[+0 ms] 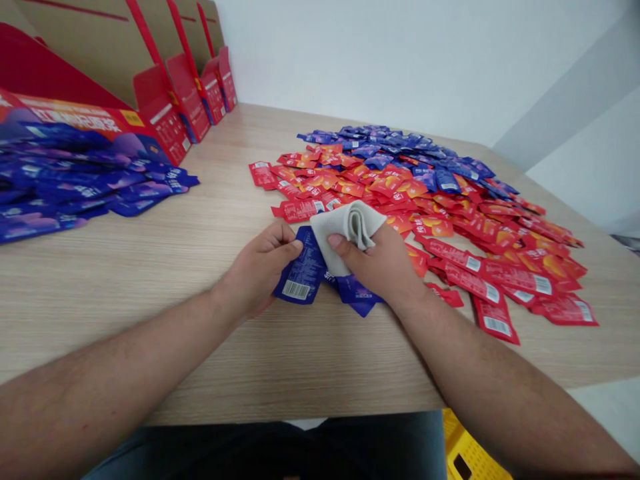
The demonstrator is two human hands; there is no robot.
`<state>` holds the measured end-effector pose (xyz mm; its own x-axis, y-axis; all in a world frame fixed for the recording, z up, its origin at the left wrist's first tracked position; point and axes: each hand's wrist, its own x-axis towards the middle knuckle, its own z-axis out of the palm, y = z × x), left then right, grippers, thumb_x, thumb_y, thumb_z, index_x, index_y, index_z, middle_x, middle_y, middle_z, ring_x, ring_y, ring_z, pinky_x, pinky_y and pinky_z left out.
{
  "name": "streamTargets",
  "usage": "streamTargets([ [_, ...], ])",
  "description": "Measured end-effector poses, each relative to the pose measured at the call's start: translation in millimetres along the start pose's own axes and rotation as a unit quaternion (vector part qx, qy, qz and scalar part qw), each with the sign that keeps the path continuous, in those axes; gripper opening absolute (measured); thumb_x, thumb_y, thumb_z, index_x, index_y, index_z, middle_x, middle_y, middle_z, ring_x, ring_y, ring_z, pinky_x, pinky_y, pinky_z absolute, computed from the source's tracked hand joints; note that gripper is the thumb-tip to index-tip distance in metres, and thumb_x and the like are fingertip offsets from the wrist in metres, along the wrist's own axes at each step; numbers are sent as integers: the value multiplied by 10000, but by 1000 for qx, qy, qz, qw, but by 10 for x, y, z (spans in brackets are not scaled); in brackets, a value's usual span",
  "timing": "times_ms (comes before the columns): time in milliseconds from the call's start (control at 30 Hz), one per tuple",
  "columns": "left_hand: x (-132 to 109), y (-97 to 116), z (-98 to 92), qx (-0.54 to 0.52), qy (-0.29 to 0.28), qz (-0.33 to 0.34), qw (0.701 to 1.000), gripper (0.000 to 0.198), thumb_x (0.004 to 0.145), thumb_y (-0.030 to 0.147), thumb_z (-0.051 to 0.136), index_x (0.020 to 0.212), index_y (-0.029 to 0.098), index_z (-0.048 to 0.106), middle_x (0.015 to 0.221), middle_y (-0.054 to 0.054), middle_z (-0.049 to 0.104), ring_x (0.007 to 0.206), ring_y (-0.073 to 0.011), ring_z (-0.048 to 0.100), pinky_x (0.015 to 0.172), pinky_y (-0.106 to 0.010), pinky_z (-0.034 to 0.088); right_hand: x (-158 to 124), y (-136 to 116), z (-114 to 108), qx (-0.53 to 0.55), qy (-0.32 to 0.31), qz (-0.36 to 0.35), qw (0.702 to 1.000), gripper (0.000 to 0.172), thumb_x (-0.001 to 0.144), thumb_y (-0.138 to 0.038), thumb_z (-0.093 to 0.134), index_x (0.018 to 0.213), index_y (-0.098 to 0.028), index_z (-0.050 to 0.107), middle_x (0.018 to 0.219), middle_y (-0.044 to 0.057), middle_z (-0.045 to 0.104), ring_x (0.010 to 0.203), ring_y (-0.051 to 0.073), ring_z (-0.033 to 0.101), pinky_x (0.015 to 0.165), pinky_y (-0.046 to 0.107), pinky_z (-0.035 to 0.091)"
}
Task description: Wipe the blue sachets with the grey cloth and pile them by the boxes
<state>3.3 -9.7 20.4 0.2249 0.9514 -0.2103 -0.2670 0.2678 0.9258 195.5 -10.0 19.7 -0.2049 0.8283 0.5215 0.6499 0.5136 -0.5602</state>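
Note:
My left hand (263, 267) is closed on a blue sachet (303, 277) with a white barcode, held just above the wooden table (150, 267). My right hand (380, 263) grips a folded grey-white cloth (345, 230), which lies over the top of that sachet. More blue sachets (357, 297) poke out beneath my right hand. Just beyond both hands spreads a big heap of red and orange sachets (450, 220), with blue sachets (400, 147) mixed in at its far side.
A pile of blue sachets (75, 180) lies at the left. Behind it stand several open red and brown cardboard boxes (165, 87) along the left edge. A white wall rises at the back. A yellow crate (470, 453) sits below the table's near edge.

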Motion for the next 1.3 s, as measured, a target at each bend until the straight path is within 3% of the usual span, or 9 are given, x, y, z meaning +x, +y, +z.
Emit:
streamTargets([
  [167, 49, 27, -5, -59, 32, -24, 997, 165, 816, 123, 624, 750, 200, 494, 566, 50, 496, 450, -91, 465, 434, -194, 378, -116, -78, 142, -29, -162, -127, 978, 167, 884, -344, 691, 993, -221, 661, 967, 61, 724, 923, 226, 669, 807, 349, 554],
  [367, 83, 29, -26, -47, 43, -15, 998, 150, 849, 141, 613, 781, 200, 492, 607, 40, 533, 469, -101, 487, 468, -218, 413, 20, 110, -16, -105, 48, 16, 993, 271, 932, -429, 628, 1073, -212, 707, 994, 93, 754, 925, 283, 695, 806, 417, 555],
  [533, 154, 179, -212, 44, 14, 82, 996, 150, 879, 191, 594, 791, 208, 474, 587, 56, 476, 467, -89, 401, 465, -217, 318, 42, 105, -86, -98, 39, 28, 994, 248, 895, -466, 644, 959, -236, 711, 911, 97, 745, 874, 306, 701, 756, 428, 550],
  [633, 176, 376, -520, 164, 49, 176, 969, 142, 905, 233, 571, 805, 215, 472, 626, 56, 458, 516, -98, 386, 511, -236, 315, 17, 61, -72, -103, 24, 26, 994, 247, 898, -487, 618, 871, -253, 691, 862, 103, 721, 870, 323, 701, 736, 431, 537],
  [767, 51, 649, -1170, 427, 143, 284, 847, 135, 897, 247, 603, 805, 207, 513, 742, 22, 523, 693, -131, 480, 680, -263, 383, 12, 71, -43, -107, 12, 37, 993, 263, 899, -515, 603, 848, -271, 684, 803, 95, 702, 815, 317, 689, 696, 426, 521],
  [900, -169, 786, -1920, 582, 209, 265, 740, 83, 916, 290, 585, 885, 216, 603, 906, -39, 660, 855, -198, 583, 805, -309, 417, 0, 125, 11, -121, 9, 33, 992, 293, 895, -530, 587, 870, -260, 697, 831, 99, 709, 794, 311, 684, 666, 421, 511],
  [1000, -301, 796, -2350, 656, 170, 255, 690, 55, 869, 240, 626, 822, 217, 643, 959, -73, 688, 963, -246, 599, 929, -353, 415, -16, 156, 46, -127, 3, 35, 991, 300, 891, -525, 589, 891, -252, 711, 845, 101, 709, 786, 304, 679, 661, 414, 507],
  [1100, -390, 791, -2543, 685, 159, 238, 670, 113, 856, 210, 655, 744, 210, 650, 847, -44, 630, 917, -223, 548, 978, -344, 386, -26, 176, 69, -125, -3, 38, 991, 286, 883, -515, 607, 898, -250, 716, 858, 96, 711, 773, 289, 679, 659, 399, 507],
  [1300, -337, 872, -2636, 674, 162, 210, 689, 190, 876, 129, 644, 695, 165, 599, 761, 1, 545, 852, -160, 447, 1008, -261, 343, -18, 203, 90, -124, -6, 26, 992, 291, 882, -507, 609, 905, -237, 715, 856, 95, 715, 787, 289, 691, 671, 398, 517],
])
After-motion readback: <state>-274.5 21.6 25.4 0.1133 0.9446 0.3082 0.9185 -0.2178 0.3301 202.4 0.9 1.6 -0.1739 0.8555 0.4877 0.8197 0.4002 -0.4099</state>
